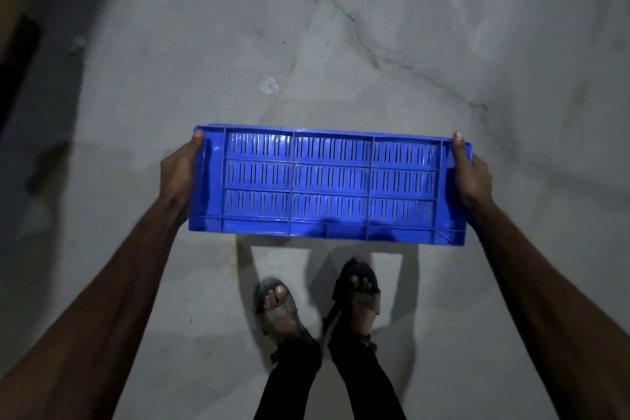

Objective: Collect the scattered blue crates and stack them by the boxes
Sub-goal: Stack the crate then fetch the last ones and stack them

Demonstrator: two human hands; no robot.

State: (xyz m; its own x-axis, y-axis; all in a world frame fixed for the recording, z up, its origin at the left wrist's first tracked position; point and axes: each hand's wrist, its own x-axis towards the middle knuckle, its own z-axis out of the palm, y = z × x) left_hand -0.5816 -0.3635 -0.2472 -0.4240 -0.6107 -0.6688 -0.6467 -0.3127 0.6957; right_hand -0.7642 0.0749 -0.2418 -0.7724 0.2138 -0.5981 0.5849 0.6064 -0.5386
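Note:
A blue plastic crate (329, 182) with a slotted, ribbed surface is held level above the floor in the middle of the head view. My left hand (180, 172) grips its left short end, thumb over the far corner. My right hand (472, 174) grips the right short end the same way. The crate's slotted face points up at the camera; I cannot tell whether that is its base or its inside. No other crates or boxes show clearly.
Grey cracked concrete floor (375, 44) stretches ahead. My two sandalled feet (317, 307) stand just below the crate. A dark edge with something brown, perhaps cardboard (13, 10), runs along the far left.

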